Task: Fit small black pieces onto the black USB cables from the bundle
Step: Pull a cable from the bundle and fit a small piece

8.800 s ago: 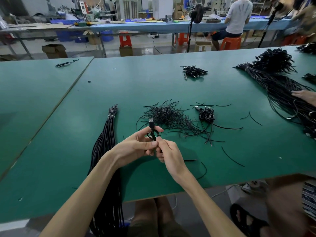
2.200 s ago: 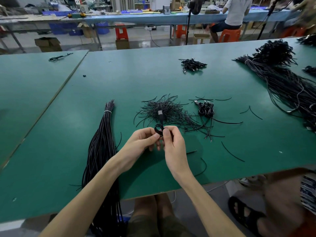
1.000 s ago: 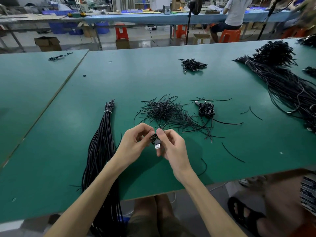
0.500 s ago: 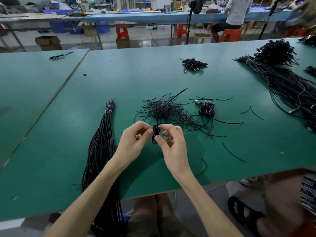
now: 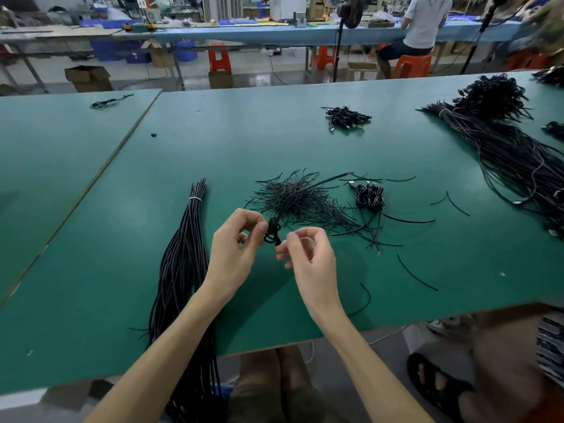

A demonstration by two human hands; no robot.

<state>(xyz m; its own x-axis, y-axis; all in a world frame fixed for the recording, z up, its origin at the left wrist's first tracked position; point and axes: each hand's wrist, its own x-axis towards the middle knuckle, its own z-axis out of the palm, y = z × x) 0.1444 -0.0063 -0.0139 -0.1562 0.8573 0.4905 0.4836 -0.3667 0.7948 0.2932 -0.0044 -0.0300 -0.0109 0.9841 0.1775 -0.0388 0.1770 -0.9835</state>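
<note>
A small coiled black USB cable is held above the green table. My left hand pinches the coil's upper side between thumb and forefinger. My right hand has curled fingers, and its fingertips pinch the coil's lower end. A thin black strand runs from the coil up and to the right. The long tied bundle of black cables lies left of my hands and hangs over the near edge. A pile of thin black strands lies just beyond my hands.
A small heap of coiled cables sits right of the strand pile, with another heap farther back. A big cable bundle fills the right side. Loose strands lie right of my hands. A seated person's sandalled foot shows at the bottom right.
The coil was turned over between both hands and its plug went out of sight. A thin strand now sticks out up-right. My right hand has drawn slightly down and right.
</note>
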